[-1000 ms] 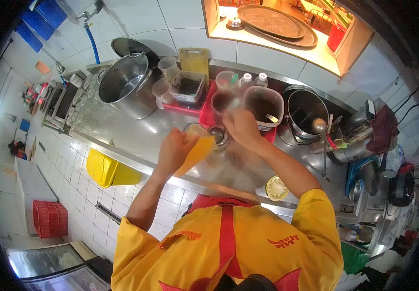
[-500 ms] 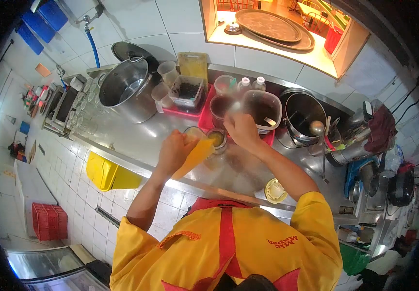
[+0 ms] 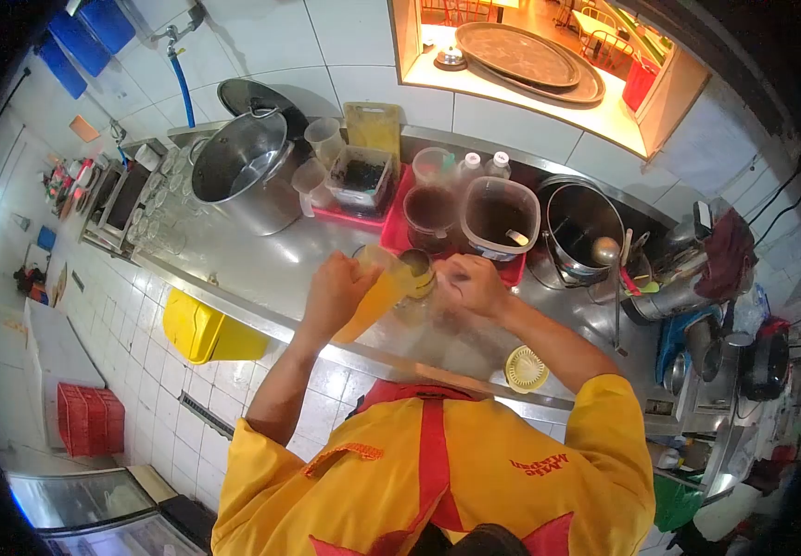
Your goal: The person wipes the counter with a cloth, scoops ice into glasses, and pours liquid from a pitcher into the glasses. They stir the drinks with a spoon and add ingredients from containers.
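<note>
At the middle of the steel desk [image 3: 252, 252], near its front edge, a jug [image 3: 365, 308] of orange liquid is held tilted, its upper end directed at a glass [image 3: 416, 282]. Whether the two touch, and whether liquid is passing, cannot be determined.

The left hand [image 3: 336, 295] is closed around the upper part of the jug. The right hand [image 3: 475, 285] is just beside the glass, on its other side, fingers drawn together; whether they pinch anything cannot be told from this view.

Behind the hands, a red tray [image 3: 395, 233] extends along the desk. At its right part stand a brown-filled container [image 3: 429, 221] and a larger tub [image 3: 490, 248] with dark contents, side by side; two bottles [image 3: 498, 167] stand behind the tub. To the right is a bucket [image 3: 556, 243] with a ladle [image 3: 605, 248] at its rim. A large pot [image 3: 266, 211] stands well to the left. A pale yellow juicer [image 3: 526, 369] lies near the front edge, beside the right forearm.
</note>
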A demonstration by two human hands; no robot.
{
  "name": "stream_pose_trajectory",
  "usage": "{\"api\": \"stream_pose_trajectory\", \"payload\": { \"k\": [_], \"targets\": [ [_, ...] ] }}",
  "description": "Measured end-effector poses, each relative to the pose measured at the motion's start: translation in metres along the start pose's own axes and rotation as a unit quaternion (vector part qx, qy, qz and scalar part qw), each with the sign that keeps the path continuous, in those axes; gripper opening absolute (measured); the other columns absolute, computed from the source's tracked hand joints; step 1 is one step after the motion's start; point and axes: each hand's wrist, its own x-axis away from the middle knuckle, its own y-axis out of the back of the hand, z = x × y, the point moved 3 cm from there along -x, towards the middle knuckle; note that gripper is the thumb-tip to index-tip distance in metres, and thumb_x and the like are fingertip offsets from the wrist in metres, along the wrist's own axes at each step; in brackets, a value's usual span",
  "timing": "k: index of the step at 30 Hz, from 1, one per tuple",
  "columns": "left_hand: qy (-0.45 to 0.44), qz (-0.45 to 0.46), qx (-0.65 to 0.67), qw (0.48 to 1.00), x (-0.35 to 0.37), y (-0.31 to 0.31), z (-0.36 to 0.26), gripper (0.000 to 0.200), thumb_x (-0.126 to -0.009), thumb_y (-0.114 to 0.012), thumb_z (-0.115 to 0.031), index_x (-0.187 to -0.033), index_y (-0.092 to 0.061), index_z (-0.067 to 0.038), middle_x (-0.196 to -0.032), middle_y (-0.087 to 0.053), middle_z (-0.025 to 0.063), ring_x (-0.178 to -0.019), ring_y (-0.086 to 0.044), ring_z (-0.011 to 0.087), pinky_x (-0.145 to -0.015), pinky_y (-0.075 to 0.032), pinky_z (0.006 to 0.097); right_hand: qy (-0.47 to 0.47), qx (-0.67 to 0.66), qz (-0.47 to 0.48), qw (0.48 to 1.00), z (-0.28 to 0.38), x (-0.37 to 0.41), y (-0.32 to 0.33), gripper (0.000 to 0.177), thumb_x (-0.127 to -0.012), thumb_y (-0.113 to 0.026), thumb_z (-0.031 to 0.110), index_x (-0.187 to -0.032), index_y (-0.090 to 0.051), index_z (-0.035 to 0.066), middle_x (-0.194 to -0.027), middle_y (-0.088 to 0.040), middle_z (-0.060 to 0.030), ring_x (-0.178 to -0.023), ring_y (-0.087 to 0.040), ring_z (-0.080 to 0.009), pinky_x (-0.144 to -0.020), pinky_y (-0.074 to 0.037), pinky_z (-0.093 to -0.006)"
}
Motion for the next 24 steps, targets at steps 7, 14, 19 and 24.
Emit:
{"api": "stream_pose_trajectory", "payload": {
  "k": [7,14,19,24],
  "targets": [
    [-0.009,0.012,-0.003,1.000,-0.003,-0.005,0.001,0.047,-0.085,-0.073,-0.038,-0.083,-0.059,0.007,-0.078,-0.062,0.0269,-0.075,-0.063,0.0433,-0.063,-0.049,0.0463,-0.166,0.011,-0.007,0.986,0.004,-0.026,0.003,0.012,-0.085,-0.063,0.015,-0.090,-0.062,0.003,-0.064,-0.061,-0.0164,-0.060,-0.063,-0.0363,-0.055,-0.049,-0.0453],
    [0.011,0.013,0.005,1.000,-0.004,-0.002,-0.006,0.048,-0.084,-0.073,-0.039,-0.079,-0.061,0.007,-0.080,-0.062,0.0269,-0.076,-0.063,0.0433,-0.065,-0.049,0.0471,-0.172,0.020,-0.019,0.985,0.001,-0.034,0.002,0.014,-0.085,-0.062,0.016,-0.086,-0.062,0.002,-0.068,-0.062,-0.0199,-0.062,-0.063,-0.0383,-0.055,-0.048,-0.0463],
    [-0.011,0.051,-0.029,0.998,-0.009,-0.005,-0.003,0.047,-0.085,-0.071,-0.040,-0.082,-0.064,0.007,-0.084,-0.062,0.0269,-0.079,-0.063,0.0429,-0.068,-0.049,0.0474,-0.220,0.033,-0.007,0.975,-0.006,-0.038,0.002,0.021,-0.087,-0.062,0.017,-0.078,-0.062,-0.002,-0.066,-0.062,-0.0214,-0.060,-0.063,-0.0392,-0.056,-0.048,-0.0471],
    [0.000,0.040,-0.029,0.999,-0.009,-0.009,0.000,0.046,-0.086,-0.071,-0.039,-0.082,-0.065,0.006,-0.086,-0.062,0.0267,-0.080,-0.064,0.0427,-0.069,-0.050,0.0471,-0.220,0.022,-0.032,0.975,-0.007,-0.043,0.006,0.024,-0.087,-0.062,0.019,-0.076,-0.062,-0.003,-0.064,-0.062,-0.0218,-0.061,-0.063,-0.0394,-0.056,-0.048,-0.0468]
  ]
}}
